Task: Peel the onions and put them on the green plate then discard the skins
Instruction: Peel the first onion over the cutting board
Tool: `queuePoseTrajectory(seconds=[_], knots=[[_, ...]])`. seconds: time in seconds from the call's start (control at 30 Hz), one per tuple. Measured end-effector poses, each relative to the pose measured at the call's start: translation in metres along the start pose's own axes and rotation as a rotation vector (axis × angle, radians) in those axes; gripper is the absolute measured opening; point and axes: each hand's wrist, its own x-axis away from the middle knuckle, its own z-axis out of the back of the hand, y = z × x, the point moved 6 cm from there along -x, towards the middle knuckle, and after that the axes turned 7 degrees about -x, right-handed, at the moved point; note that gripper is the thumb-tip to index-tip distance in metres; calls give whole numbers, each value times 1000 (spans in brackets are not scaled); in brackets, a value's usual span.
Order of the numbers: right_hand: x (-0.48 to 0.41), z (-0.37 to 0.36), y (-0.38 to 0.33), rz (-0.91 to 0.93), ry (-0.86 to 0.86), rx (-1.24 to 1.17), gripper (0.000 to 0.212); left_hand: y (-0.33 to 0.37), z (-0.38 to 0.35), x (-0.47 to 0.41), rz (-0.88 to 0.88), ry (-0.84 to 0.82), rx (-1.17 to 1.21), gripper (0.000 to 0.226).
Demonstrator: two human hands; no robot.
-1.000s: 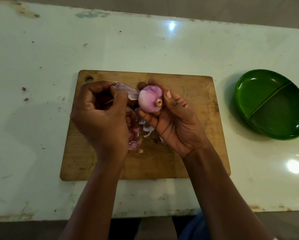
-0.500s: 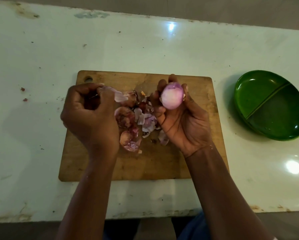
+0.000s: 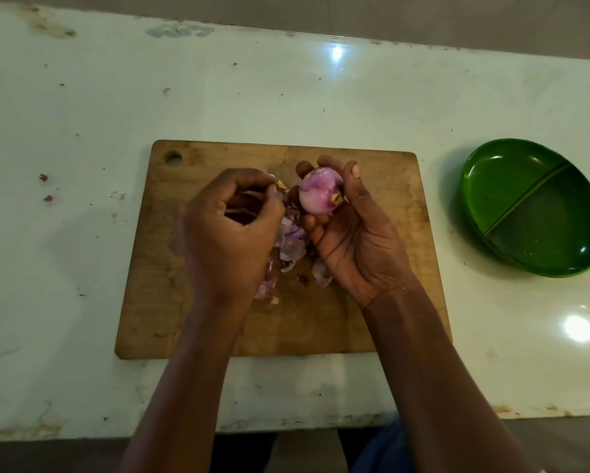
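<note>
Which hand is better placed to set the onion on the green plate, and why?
Right hand: it holds the onion and is nearer the green plate; the left hand pinches onion skin.

The right hand (image 3: 351, 233) lies palm up, its fingers and thumb curled round a peeled onion (image 3: 320, 191) held up at the fingertips. Just to its left, the left hand (image 3: 232, 230) shows its back, fingers curled inward, thumb and forefinger pinching a scrap of onion skin (image 3: 277, 190) close beside the onion. Both bare forearms slant inward from below the hands.
</note>
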Motion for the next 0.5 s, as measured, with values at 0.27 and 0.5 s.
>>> queuePoseTrajectory(seconds=[0.27, 0.5], knots=[[0, -3, -1, -22, -16, 23, 41, 6, -1, 0, -155, -18, -6, 14], [2, -2, -1, 3, 15, 140, 24, 17, 0, 3, -345, -13, -79, 13]])
